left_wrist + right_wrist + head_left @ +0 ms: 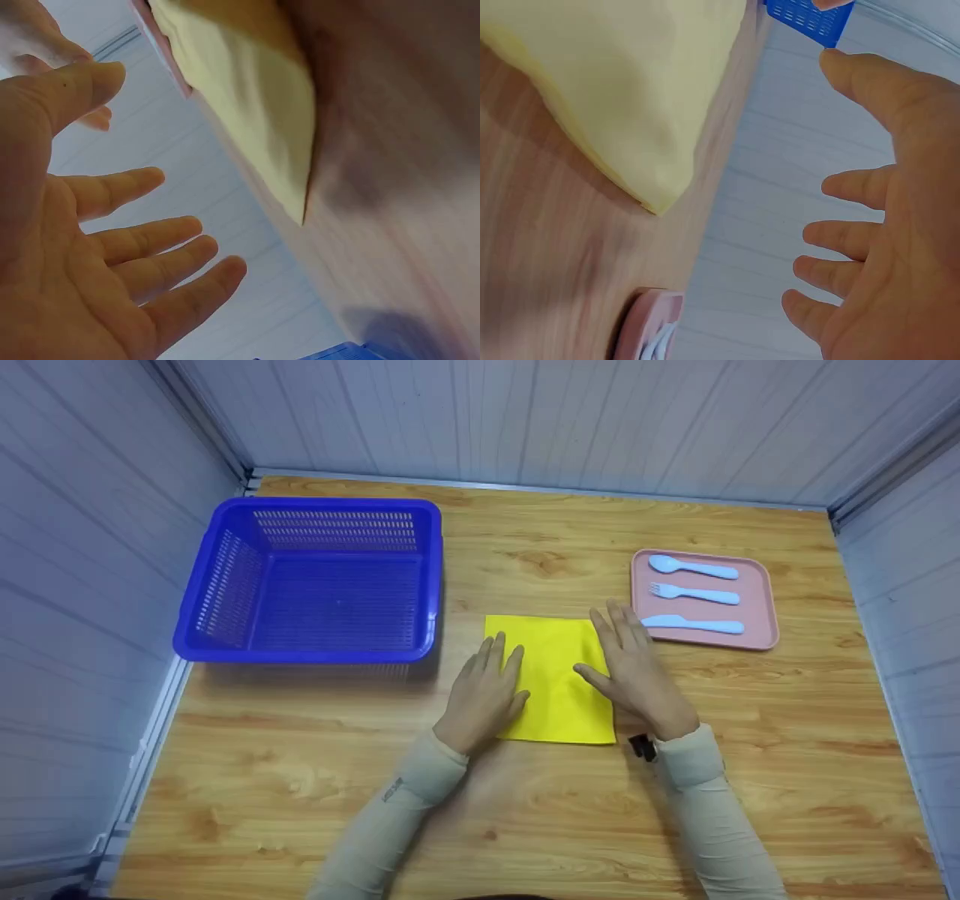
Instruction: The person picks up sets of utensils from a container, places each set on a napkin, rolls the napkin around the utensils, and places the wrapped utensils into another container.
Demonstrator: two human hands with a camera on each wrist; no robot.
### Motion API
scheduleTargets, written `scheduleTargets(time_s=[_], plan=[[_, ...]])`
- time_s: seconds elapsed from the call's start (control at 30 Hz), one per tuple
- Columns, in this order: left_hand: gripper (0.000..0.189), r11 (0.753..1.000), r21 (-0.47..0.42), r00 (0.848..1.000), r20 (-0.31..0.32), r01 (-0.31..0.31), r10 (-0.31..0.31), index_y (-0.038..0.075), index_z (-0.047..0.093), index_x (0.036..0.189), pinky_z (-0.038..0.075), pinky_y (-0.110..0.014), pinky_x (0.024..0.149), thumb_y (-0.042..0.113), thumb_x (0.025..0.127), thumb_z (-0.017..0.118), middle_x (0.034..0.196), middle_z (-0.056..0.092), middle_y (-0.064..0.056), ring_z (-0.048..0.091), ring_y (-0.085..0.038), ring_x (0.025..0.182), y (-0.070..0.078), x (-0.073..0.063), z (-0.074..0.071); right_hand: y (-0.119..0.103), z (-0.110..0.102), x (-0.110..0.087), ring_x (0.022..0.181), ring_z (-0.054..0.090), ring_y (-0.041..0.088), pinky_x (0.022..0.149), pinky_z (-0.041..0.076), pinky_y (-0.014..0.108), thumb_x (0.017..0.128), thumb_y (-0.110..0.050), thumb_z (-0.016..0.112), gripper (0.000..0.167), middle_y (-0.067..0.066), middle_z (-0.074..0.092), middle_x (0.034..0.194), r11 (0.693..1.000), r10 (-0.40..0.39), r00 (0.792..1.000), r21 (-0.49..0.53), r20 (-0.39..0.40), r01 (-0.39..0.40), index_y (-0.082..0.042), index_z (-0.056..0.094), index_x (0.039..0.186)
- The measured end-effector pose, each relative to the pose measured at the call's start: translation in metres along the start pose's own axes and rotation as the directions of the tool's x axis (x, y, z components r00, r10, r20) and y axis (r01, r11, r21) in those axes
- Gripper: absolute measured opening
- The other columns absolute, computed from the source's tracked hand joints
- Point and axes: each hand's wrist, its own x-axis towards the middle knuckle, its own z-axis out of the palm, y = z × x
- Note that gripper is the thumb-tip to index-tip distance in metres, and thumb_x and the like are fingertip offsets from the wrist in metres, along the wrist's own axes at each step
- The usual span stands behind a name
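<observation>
A bright yellow, square, layered piece of cloth (555, 697) is laid on the wood-grained counter (525, 825). Its left side is overhung by the left hand (484, 694), its right side by the right hand (634, 679). The 2 hands are spread, palms down, with fingers loosely extended; nothing is gripped by them, and a gap between palms and cloth is shown in the wrist views. Near the right fingertips, a pink, rectangular, round-cornered tray (757, 600) is set, on which 3 pale blue utensils are lined up: a spoon (697, 567) farthest, a fork (697, 594) between, a knife (697, 625) nearest. To the left of the cloth, a deep blue, perforated plastic basket (315, 655) is placed. The counter is bordered by pale panelled walls (487, 420).
</observation>
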Motion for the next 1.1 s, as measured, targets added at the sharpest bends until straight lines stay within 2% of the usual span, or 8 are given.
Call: scheduleTargets(time_s=[0.13,0.33,0.47,0.57,0.7,0.83,1.0,1.1], plan=[[0.062,1.000,-0.008,1.000,-0.011,-0.027,0.027,0.002,0.053,0.141,0.051,-0.046,0.096,0.035,0.091,0.071,0.142,0.047,-0.028,0.049,-0.041,0.129,0.002,-0.010,0.007,0.001,0.004,0.001,0.148,0.012,0.044,0.118,0.013,0.058,0.097,-0.041,0.065,0.082,0.026,0.014,0.162,1.000,0.017,0.998,0.010,0.052,-0.018,0.000,0.026,0.156],[0.053,0.997,0.011,0.993,-0.084,-0.082,0.082,0.000,0.061,0.129,0.059,-0.042,0.072,0.028,0.087,0.075,0.127,0.055,-0.026,0.057,-0.040,0.113,0.004,-0.022,0.013,0.002,0.014,0.006,0.145,0.018,0.046,0.116,0.019,0.059,0.096,-0.036,0.067,0.077,0.026,0.020,0.159,0.998,0.053,0.994,0.014,0.096,-0.054,0.002,0.032,0.153],[0.029,0.992,0.059,0.983,-0.140,-0.109,0.116,0.002,0.067,0.104,0.054,-0.035,0.055,0.023,0.085,0.073,0.102,0.058,-0.017,0.058,-0.031,0.089,0.008,-0.026,0.017,0.005,0.021,0.009,0.141,0.027,0.044,0.113,0.030,0.057,0.097,-0.029,0.067,0.066,0.026,0.028,0.155,0.999,0.017,0.993,0.043,0.117,-0.022,0.002,0.040,0.149],[0.015,0.988,0.090,0.974,-0.176,-0.129,0.144,0.006,0.063,0.085,0.045,-0.030,0.046,0.019,0.084,0.071,0.085,0.052,-0.010,0.053,-0.025,0.073,0.010,-0.026,0.021,0.007,0.026,0.012,0.140,0.032,0.041,0.111,0.035,0.053,0.098,-0.022,0.067,0.056,0.025,0.034,0.152,0.996,-0.032,0.991,0.082,0.129,0.022,0.002,0.047,0.144],[0.012,0.986,0.082,0.968,-0.196,-0.145,0.158,0.008,0.061,0.077,0.041,-0.028,0.043,0.013,0.083,0.070,0.078,0.049,-0.008,0.049,-0.022,0.066,0.011,-0.027,0.026,0.011,0.030,0.014,0.140,0.034,0.039,0.111,0.034,0.052,0.098,-0.015,0.066,0.051,0.024,0.037,0.152,0.993,-0.062,0.984,0.113,0.167,0.044,0.000,0.050,0.143],[0.010,0.989,0.062,0.975,-0.169,-0.138,0.146,0.008,0.062,0.079,0.042,-0.028,0.044,0.012,0.084,0.069,0.078,0.050,-0.008,0.050,-0.022,0.065,0.011,-0.028,0.026,0.014,0.033,0.016,0.141,0.034,0.038,0.112,0.034,0.053,0.099,-0.016,0.064,0.050,0.022,0.036,0.153,0.991,-0.050,0.976,0.128,0.212,0.023,-0.002,0.049,0.145],[0.012,0.991,0.030,0.985,-0.115,-0.129,0.131,0.007,0.063,0.084,0.045,-0.028,0.047,0.014,0.085,0.072,0.081,0.052,-0.009,0.051,-0.023,0.067,0.010,-0.027,0.022,0.018,0.035,0.018,0.138,0.038,0.039,0.111,0.036,0.052,0.099,-0.018,0.063,0.048,0.025,0.039,0.150,0.992,-0.077,0.979,0.115,0.189,0.056,0.000,0.052,0.142],[0.007,0.992,0.029,0.985,-0.118,-0.127,0.129,0.007,0.063,0.083,0.046,-0.030,0.046,0.009,0.086,0.069,0.081,0.053,-0.009,0.053,-0.023,0.066,0.008,-0.025,0.020,0.019,0.035,0.018,0.137,0.039,0.040,0.110,0.036,0.052,0.100,-0.021,0.063,0.048,0.025,0.041,0.149,0.994,-0.073,0.979,0.099,0.189,0.056,0.000,0.052,0.142]])
